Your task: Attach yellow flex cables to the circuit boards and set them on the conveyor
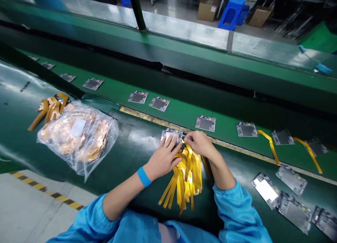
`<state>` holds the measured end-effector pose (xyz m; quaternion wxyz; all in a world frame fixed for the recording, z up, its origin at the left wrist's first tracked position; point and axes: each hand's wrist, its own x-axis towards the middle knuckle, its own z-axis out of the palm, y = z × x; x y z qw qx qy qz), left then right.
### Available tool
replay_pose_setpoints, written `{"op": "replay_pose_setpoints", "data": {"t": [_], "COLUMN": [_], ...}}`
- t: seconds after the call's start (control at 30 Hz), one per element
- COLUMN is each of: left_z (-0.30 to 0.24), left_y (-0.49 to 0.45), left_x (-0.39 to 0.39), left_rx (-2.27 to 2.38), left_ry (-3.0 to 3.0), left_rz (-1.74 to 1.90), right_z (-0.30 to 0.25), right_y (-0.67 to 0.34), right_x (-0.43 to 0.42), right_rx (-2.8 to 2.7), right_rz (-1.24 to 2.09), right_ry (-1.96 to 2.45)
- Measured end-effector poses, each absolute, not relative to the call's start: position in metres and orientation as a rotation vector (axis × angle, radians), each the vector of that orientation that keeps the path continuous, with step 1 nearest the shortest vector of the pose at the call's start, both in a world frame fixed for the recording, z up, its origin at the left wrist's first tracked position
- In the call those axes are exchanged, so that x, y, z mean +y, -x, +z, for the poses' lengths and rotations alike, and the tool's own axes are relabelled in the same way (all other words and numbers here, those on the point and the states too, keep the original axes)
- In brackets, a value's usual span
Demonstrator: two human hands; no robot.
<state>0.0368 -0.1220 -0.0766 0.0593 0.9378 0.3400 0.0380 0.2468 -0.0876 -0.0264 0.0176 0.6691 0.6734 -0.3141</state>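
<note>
A circuit board (180, 133) with a white patch lies at the edge of the bench. My left hand (164, 155), with a blue band at the wrist, rests on it, fingers stretched over its near side. At the board's right edge, my right hand (198, 143) is closed in a pinch at the end of a yellow flat flex cable (189, 155); its fingertips partly cover the joint. Below both hands spreads a pile of yellow flex cables (181, 187), their strips fanned towards my body.
Several circuit boards (206, 123) lie along the green conveyor (181, 111); two at right have cables attached. More boards (294, 211) sit at the bench's right. On the left are a clear plastic bag (79, 134) of copper-coloured strips and loose flex cables (51, 108).
</note>
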Motion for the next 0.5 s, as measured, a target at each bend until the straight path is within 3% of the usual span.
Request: {"op": "replay_pose_setpoints", "data": {"t": [0.5], "left_z": [-0.076], "left_y": [-0.044], "left_x": [-0.126], "left_rx": [1.099], "left_ry": [-2.751], "left_rz": [0.070], "right_z": [-0.027], "right_y": [-0.236], "right_x": [-0.093], "right_rx": [2.119], "right_rz": [-0.819], "right_ry": [-2.080]}}
